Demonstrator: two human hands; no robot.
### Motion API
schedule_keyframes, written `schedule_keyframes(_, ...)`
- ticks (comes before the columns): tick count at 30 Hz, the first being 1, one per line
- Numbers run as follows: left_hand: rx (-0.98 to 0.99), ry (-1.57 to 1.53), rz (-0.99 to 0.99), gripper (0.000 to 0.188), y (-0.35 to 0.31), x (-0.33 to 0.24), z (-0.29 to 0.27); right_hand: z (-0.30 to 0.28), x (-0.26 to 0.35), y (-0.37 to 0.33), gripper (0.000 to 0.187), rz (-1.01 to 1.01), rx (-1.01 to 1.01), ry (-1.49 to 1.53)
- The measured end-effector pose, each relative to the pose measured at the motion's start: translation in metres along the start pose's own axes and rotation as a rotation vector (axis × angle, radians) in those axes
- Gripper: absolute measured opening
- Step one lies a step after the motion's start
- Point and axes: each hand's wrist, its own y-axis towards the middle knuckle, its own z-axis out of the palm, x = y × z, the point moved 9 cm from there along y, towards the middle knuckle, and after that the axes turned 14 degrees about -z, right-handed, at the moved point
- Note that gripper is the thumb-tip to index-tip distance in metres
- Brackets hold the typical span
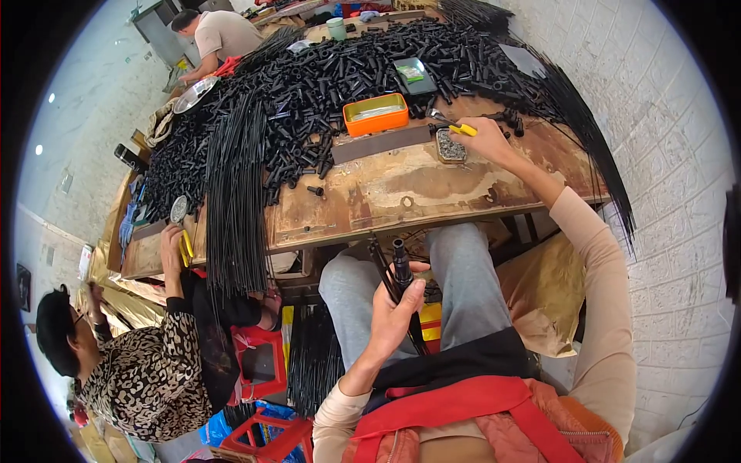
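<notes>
Persons: three. One wearer, near; one person (pixel 139 370) near left; one person (pixel 220 35) far left.

Wearer's hands: two. Left hand (pixel 394 312) near; right hand (pixel 490 139) far right.

Orange tins (pixel 376 114): one, centre of the table (pixel 386 193).

Small trays of metal parts (pixel 451 147): one, right of the tin.

Yellow-handled tools: two. One tool (pixel 459 129) at the right hand; one tool (pixel 186 247) at the left person's hand.

Metal bowls (pixel 193 94): one, far left.

Green cups (pixel 336 28): one, far.

Red stools (pixel 258 363): at least two, near left.

Black tubes (pixel 324 77): too many to count, heaped across the far table.

Black rods (pixel 235 201): too many to count, bundled left and right.
</notes>
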Motion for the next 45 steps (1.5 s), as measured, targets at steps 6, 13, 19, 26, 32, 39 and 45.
schedule_keyframes(6, 0.026, -0.045, -0.015, 0.022, 0.007, 0.004, 0.001, 0.002, -0.005, 0.002, 0.029, -0.023, -0.033, -0.037)
schedule_keyframes(13, 0.017, 0.025, 0.020, 0.034, 0.004, 0.002, -0.005, 0.003, 0.033, -0.017, 0.022, 0.074, -0.066, 0.060)
schedule_keyframes(19, 0.131, -0.038, 0.121, 0.070, 0.002, -0.006, -0.009, 0.045, 0.184, -0.125, 0.013, 0.059, 0.103, 0.842)
schedule_keyframes(26, 0.199, 0.082, 0.113, 0.074, -0.019, -0.009, 0.007, 0.053, 0.218, -0.159, 0.014, -0.036, 0.158, 0.819)
schedule_keyframes(32, 0.189, 0.073, 0.148, 0.073, -0.027, -0.004, 0.006, 0.053, 0.219, -0.166, 0.018, -0.025, 0.054, 0.836)
schedule_keyframes(39, 0.218, 0.094, 0.159, 0.074, -0.030, -0.006, 0.010, 0.048, 0.231, -0.166, 0.016, -0.130, 0.025, 0.864)
schedule_keyframes(45, 0.226, 0.084, 0.178, 0.073, -0.028, -0.009, 0.012, 0.047, 0.236, -0.163, 0.013, -0.039, 0.110, 0.950)
